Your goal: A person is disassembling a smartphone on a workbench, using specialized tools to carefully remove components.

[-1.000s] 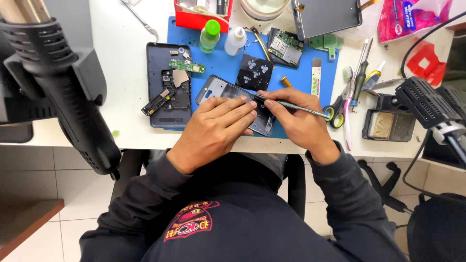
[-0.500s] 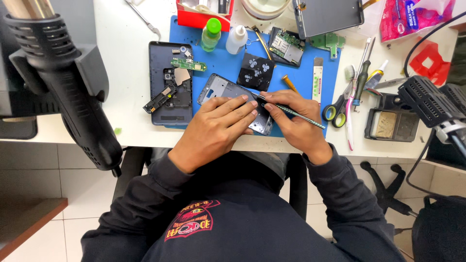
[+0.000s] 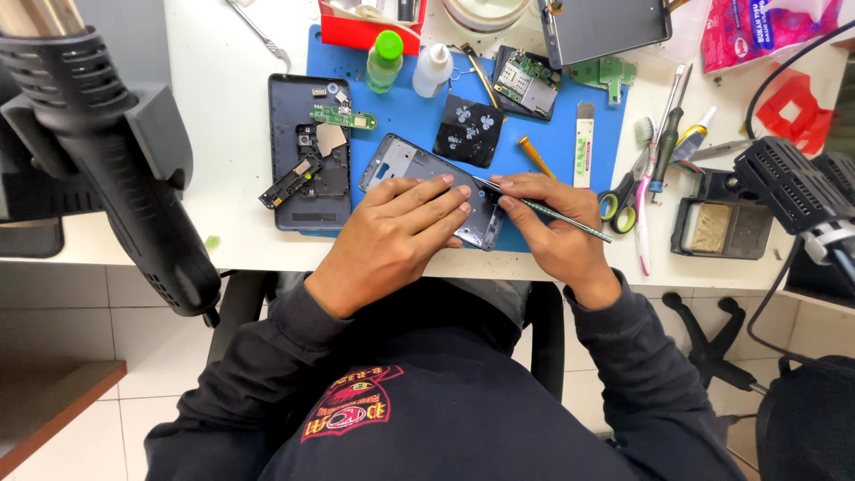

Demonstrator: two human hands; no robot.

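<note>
The left hand [image 3: 392,236] lies flat, fingers spread, pressing the phone frame [image 3: 419,174]. The right hand [image 3: 557,223], just beside it, has its grip closed around a thin tool [image 3: 557,212].

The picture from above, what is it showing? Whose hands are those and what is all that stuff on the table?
A person wears a camera on the head, so you look down at that person's own two hands at a white table. The left hand lies flat on a phone frame, an opened phone shell, and presses it down on a blue work mat. The right hand holds a thin metal tool like a pencil, its tip at the frame's edge. Around them lie a dark phone back cover, small green circuit boards, a green-capped bottle, a white bottle, scissors and screwdrivers. The big black thing on the left is a hot air gun.
</note>
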